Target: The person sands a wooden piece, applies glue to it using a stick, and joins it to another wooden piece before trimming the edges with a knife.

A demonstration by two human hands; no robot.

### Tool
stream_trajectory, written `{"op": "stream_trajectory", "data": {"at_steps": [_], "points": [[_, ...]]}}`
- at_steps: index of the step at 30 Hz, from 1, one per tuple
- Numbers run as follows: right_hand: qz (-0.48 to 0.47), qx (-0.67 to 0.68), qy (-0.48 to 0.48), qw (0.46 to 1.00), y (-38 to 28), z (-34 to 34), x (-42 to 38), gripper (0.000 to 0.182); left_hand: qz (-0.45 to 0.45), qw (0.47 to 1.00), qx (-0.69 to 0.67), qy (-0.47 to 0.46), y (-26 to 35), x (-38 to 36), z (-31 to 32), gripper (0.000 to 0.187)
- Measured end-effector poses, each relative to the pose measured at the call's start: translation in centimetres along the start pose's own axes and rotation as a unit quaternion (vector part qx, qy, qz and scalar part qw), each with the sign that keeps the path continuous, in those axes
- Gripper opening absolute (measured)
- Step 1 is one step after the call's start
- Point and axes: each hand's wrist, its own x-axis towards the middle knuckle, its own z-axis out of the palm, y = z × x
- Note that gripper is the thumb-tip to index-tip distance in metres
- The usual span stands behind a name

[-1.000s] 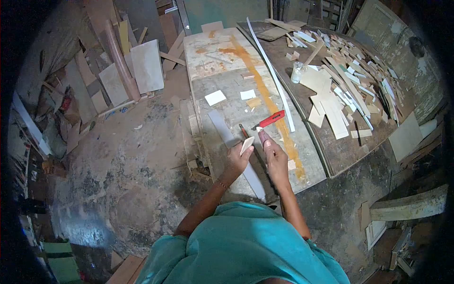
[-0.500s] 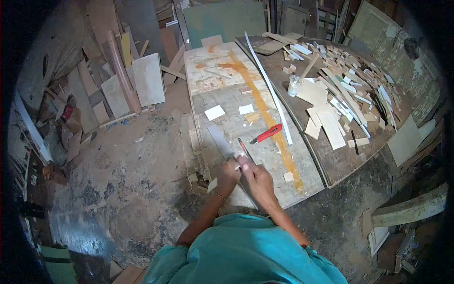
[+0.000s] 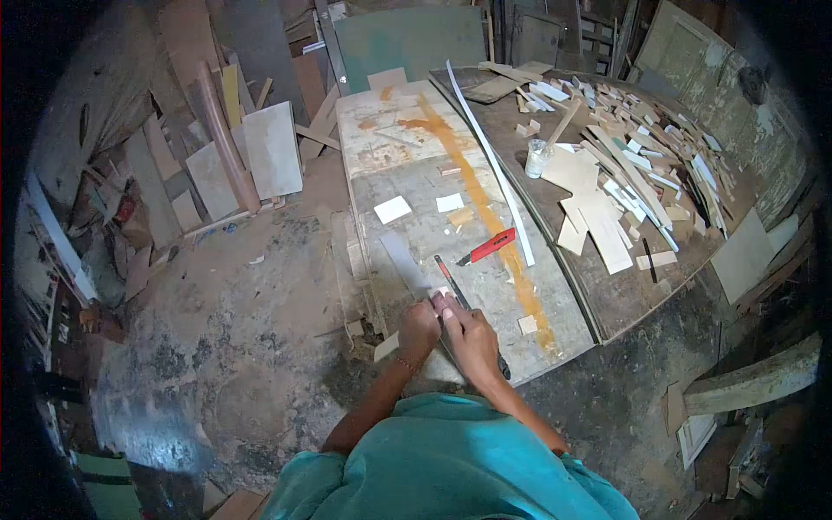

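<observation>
Hands, two: apart a second ago, now together above the near worktop (image 3: 390,183), apparently joined in one job.
Right hand (image 3: 471,336): pinching, it seems, a small pale piece (image 3: 438,292) at its far fingertips.
Left hand (image 3: 419,328): curled alongside; contents hidden, cannot tell.
Grey strip (image 3: 401,257): beyond, far left.
Red cutter (image 3: 492,246): far right, unheld.

Green panel (image 3: 412,43), clear jar (image 3: 537,161), leaning boards (image 3: 271,149)
</observation>
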Motion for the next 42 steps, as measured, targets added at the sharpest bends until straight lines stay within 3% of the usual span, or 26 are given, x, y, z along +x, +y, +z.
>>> {"op": "stream_trajectory", "data": {"at_steps": [5,8,10,12,15,16,19,21,23,25,26,30,31,33,34,37,40,42], "points": [[0.006,0.014,0.003,1.000,2.1,0.7,2.5,0.038,0.009,0.997,0.066,-0.026,0.5,-1.0,1.5,0.009],[-0.014,-0.028,0.016,0.999,2.9,1.7,1.7,0.037,-0.004,0.999,-0.006,0.032,-0.8,-1.8,1.8,0.009],[-0.034,-0.014,0.025,0.999,0.3,1.2,-1.1,0.035,-0.027,0.999,-0.024,0.020,-1.8,-1.8,1.7,0.009],[-0.021,0.002,0.036,0.999,0.7,1.2,-0.6,0.039,-0.050,0.998,0.004,-0.048,-2.7,-0.7,1.4,0.008],[0.015,0.006,0.014,1.000,2.7,1.3,1.8,0.042,0.057,0.997,0.030,0.040,0.2,-1.4,1.8,0.008],[0.020,0.007,0.022,1.000,2.8,1.2,2.2,0.043,0.027,0.999,0.045,-0.014,0.1,-1.3,1.9,0.008],[0.018,0.000,0.026,1.000,2.4,1.1,1.5,0.041,0.027,0.999,0.030,-0.011,1.5,-1.1,0.6,0.009],[-0.006,-0.008,0.014,1.000,1.4,1.1,-0.2,0.040,-0.039,0.997,0.041,-0.044,-2.8,-1.0,2.6,0.009],[-0.015,0.017,0.035,0.999,1.2,1.3,-0.7,0.038,-0.038,0.997,0.045,-0.049,-4.0,-0.9,3.2,0.011],[-0.013,0.031,0.035,0.999,2.1,1.3,0.2,0.039,0.024,0.999,0.038,-0.023,-2.2,-0.9,2.5,0.014],[0.034,-0.014,-0.009,0.999,4.1,2.0,1.6,0.042,0.024,0.999,0.037,-0.030,-0.9,-1.0,2.1,0.015],[0.084,0.031,-0.007,0.996,3.8,1.7,2.4,0.044,0.016,0.999,0.039,-0.023,0.9,-1.3,1.6,0.015],[0.052,0.019,0.003,0.998,3.6,1.9,1.6,0.044,0.011,0.999,0.041,-0.015,0.4,-1.4,1.9,0.015],[-0.011,-0.005,0.021,1.000,2.6,1.8,-0.2,0.044,-0.094,0.994,-0.035,-0.047,-0.7,-1.1,1.8,0.013],[0.033,-0.006,0.008,0.999,1.2,1.1,-0.9,0.043,-0.145,0.985,-0.072,-0.063,-1.1,-0.9,1.5,0.012],[0.046,0.010,0.006,0.999,2.4,1.2,0.5,0.044,0.037,0.998,0.030,-0.031,-0.4,-1.3,1.4,0.010],[0.035,0.064,0.007,0.997,4.8,2.4,1.8,0.047,-0.006,0.998,0.045,-0.046,0.8,-2.3,1.7,0.011],[0.026,0.101,0.013,0.994,5.3,2.4,1.8,0.045,0.052,0.998,0.028,-0.016,-1.7,-2.2,3.7,0.012]]}}
